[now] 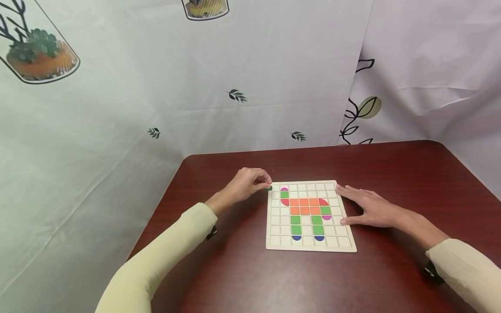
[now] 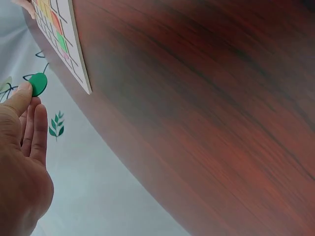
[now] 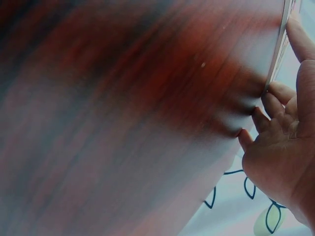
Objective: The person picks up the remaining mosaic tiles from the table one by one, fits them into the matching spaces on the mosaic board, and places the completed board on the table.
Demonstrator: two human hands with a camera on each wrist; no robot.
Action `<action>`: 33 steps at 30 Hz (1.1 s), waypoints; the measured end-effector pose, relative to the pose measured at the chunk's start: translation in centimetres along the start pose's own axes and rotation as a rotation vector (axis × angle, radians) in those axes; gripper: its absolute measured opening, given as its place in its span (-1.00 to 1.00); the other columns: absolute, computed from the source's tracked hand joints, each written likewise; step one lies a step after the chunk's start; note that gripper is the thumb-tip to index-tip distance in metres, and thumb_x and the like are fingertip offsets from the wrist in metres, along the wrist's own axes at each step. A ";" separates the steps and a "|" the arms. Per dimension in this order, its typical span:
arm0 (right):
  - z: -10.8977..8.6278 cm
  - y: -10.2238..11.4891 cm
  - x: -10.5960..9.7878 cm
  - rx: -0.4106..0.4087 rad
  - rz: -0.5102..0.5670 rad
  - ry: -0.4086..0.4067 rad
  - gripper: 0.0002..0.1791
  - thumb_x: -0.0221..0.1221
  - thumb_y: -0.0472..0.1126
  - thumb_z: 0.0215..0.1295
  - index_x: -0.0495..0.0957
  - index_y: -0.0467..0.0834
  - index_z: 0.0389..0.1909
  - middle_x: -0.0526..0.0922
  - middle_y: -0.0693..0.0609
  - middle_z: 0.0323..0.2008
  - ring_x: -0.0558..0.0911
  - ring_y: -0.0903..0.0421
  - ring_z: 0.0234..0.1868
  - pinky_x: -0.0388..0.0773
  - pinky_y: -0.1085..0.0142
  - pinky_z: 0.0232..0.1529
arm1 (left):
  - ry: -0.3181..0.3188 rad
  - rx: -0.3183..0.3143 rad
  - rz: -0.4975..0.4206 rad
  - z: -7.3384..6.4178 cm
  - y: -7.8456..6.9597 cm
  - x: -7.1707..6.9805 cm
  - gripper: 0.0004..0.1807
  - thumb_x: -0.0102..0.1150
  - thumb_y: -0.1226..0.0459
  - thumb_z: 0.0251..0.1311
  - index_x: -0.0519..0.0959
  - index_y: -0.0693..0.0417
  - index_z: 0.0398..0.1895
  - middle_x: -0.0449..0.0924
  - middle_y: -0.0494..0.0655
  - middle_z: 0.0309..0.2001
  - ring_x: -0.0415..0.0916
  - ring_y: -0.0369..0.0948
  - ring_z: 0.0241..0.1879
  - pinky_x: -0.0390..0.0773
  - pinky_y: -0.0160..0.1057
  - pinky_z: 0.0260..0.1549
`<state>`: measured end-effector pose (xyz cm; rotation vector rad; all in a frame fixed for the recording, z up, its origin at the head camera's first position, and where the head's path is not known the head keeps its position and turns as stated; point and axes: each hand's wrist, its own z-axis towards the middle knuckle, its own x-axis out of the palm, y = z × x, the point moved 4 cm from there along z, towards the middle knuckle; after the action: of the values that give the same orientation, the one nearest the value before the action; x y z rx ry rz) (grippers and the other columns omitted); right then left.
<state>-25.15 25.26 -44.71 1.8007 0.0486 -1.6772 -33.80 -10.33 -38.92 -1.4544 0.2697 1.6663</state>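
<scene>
A white square grid board (image 1: pixel 274 228) lies flat on the table, with orange, green, red, pink and blue flat pieces (image 1: pixel 304 206) arranged in its cells like a four-legged animal. At its far left corner, my left hand (image 1: pixel 247 181) pinches a round green disc (image 2: pixel 39 84) between thumb and fingers. The disc shows its face in the left wrist view and only a thin edge in the head view. My right hand (image 1: pixel 372 208) rests with spread fingers along the board's right edge, thumb and forefinger touching it. Its other fingertips (image 3: pixel 244 135) are on the tabletop.
The dark red wooden table (image 1: pixel 250 278) has rounded far corners. Behind it hangs a white cloth (image 1: pixel 266 52) printed with leaves and plants. Both forearms wear pale sleeves, with a dark band (image 1: pixel 212 232) near the left wrist.
</scene>
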 end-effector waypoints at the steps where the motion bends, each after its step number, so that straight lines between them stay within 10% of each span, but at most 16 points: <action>1: 0.0 0.0 0.0 0.002 0.000 0.001 0.20 0.42 0.44 0.15 0.25 -0.20 0.62 0.24 -0.23 0.61 0.16 -0.38 0.59 0.13 -0.39 0.40 | 0.003 0.001 -0.001 0.2 -0.2 0.2 -0.90 0.51 0.28 0.28 0.75 -0.01 -0.20 0.74 -0.25 -0.25 0.62 -0.37 -0.28 0.62 -0.38 -0.21; 33: 0.0 -0.2 0.0 -0.004 0.004 -0.002 0.20 0.41 0.45 0.16 0.25 -0.20 0.62 0.25 -0.22 0.61 0.17 -0.36 0.59 0.13 -0.38 0.40 | 0.093 -0.009 -0.050 4.6 -3.3 6.4 -0.86 0.49 0.22 0.30 0.76 -0.04 -0.13 0.76 -0.30 -0.20 0.62 -0.48 -0.22 0.57 -0.50 -0.13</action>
<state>-25.25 25.43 -44.79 1.7945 0.0475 -1.6753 -34.15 -2.39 -42.02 -1.5354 0.2756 1.5640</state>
